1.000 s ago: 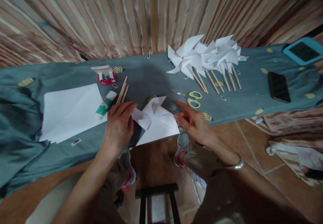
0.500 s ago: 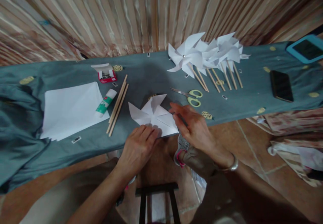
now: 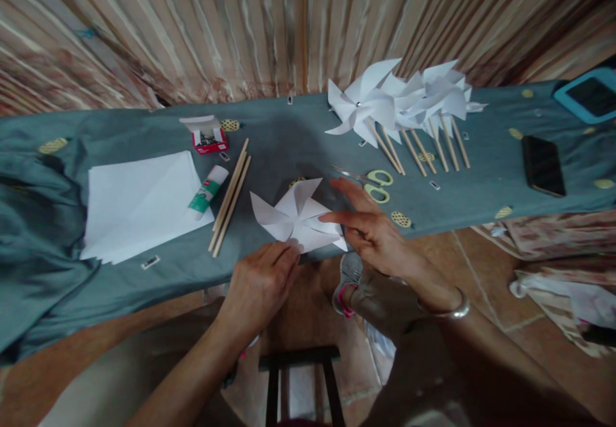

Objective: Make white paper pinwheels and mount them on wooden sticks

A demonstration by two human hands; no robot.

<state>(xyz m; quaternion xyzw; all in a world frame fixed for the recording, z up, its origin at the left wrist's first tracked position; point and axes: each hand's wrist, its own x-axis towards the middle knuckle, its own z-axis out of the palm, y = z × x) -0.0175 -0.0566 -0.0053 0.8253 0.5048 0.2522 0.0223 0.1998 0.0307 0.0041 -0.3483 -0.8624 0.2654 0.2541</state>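
A white paper pinwheel [image 3: 308, 212] without a stick lies at the near edge of the cloth-covered table. My left hand [image 3: 264, 279] pinches its near edge, fingers closed on the paper. Over its right side reaches my right hand [image 3: 373, 231], fingers apart, the index finger stretched across a blade and seemingly touching it. Green-handled scissors [image 3: 375, 182] lie just beyond that hand. Left of the pinwheel are several wooden sticks [image 3: 231, 199], and a glue stick [image 3: 208, 192] rests on a stack of white paper [image 3: 139, 205].
Finished pinwheels on sticks [image 3: 399, 103] lie along the back right. An open red box of small metal pieces [image 3: 210, 139] stands at the back left. A phone [image 3: 543, 165] and a blue-framed device [image 3: 590, 95] are at the far right. A dark stool [image 3: 299, 357] stands below.
My right hand has shifted from the pinwheel's right edge onto its blades, its fingers spreading. The left hand keeps hold of the near edge. The whole view has shifted slightly.
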